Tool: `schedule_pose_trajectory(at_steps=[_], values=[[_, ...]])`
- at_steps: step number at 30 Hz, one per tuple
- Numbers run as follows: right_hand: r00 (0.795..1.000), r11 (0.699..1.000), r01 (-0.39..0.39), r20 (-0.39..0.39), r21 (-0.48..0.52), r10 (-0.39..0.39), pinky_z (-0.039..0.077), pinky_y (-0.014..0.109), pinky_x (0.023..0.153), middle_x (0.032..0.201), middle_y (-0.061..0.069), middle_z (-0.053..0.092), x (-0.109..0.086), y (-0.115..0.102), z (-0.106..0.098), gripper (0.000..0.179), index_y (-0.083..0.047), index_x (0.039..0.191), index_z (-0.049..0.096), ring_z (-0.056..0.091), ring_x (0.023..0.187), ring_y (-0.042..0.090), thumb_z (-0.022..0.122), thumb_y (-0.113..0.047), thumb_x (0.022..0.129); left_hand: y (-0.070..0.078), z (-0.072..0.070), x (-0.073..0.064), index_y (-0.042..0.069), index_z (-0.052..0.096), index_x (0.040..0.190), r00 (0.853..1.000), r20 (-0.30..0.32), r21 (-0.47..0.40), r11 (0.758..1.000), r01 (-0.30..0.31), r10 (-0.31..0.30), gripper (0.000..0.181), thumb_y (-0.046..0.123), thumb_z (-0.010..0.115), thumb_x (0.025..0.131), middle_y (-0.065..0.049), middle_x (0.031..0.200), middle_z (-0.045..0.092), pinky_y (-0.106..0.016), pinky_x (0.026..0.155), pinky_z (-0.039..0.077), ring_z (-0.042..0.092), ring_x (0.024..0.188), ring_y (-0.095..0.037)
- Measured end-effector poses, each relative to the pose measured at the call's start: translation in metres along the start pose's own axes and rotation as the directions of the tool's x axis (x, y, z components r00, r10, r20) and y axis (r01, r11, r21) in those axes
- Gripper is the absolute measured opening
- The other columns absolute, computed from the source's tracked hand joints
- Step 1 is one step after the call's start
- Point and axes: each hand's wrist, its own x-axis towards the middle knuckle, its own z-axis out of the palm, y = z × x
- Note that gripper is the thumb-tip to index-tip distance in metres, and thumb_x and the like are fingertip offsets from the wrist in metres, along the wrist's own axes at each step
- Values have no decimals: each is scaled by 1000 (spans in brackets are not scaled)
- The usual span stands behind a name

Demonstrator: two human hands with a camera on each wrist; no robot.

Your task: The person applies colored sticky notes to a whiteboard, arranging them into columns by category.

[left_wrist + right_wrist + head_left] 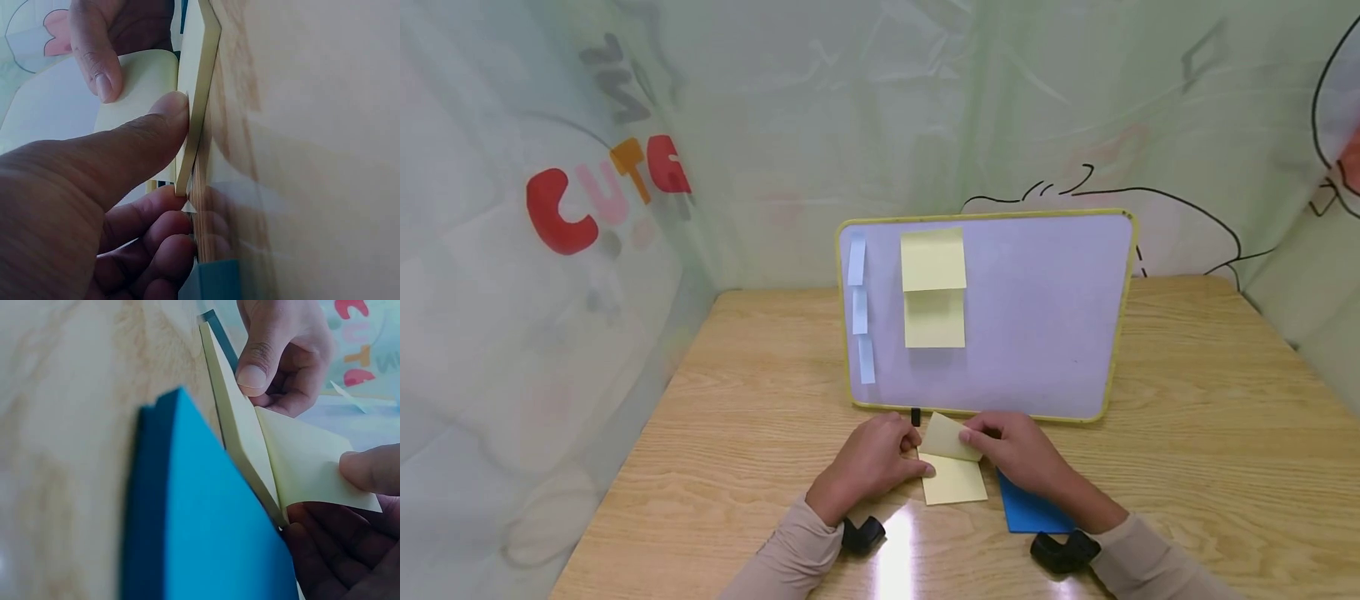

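Closest to my right-wrist camera looms a blue pad (219, 519), its thick edge plain; my head view shows it flat, partly hidden by the right hand (1022, 454), which pinches a lifted sheet (942, 435). The left hand (872, 458) grips the yellow pad (956, 485) beneath, on a wood-grain table (760, 417) before a whiteboard (1037, 317). Printed sheeting (850, 108) lines the room.
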Motion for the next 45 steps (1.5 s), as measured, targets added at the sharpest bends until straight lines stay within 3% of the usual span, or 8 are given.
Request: schedule_pose_trajectory(at_steps=[19, 45], values=[[997, 998, -69, -47, -13, 68, 41, 30, 68, 86, -2, 66, 0, -2, 0, 19, -10, 95, 77, 54, 81, 18, 64, -23, 99, 0, -1, 1, 18, 69, 83, 1000, 16, -31, 999, 18, -18, 32, 42, 88, 73, 13, 79, 58, -17, 67, 44, 52, 72, -1], [989, 992, -118, -80, 46, 121, 41, 29, 64, 75, 1, 60, 1, 0, 0, 25, -9, 89, 75, 51, 73, 18, 63, -29, 100, 1, -1, 0, 18, 68, 79, 1000, 10, -40, 999, 22, -22, 32, 42, 88, 73, 12, 76, 55, -17, 64, 42, 49, 71, -1]])
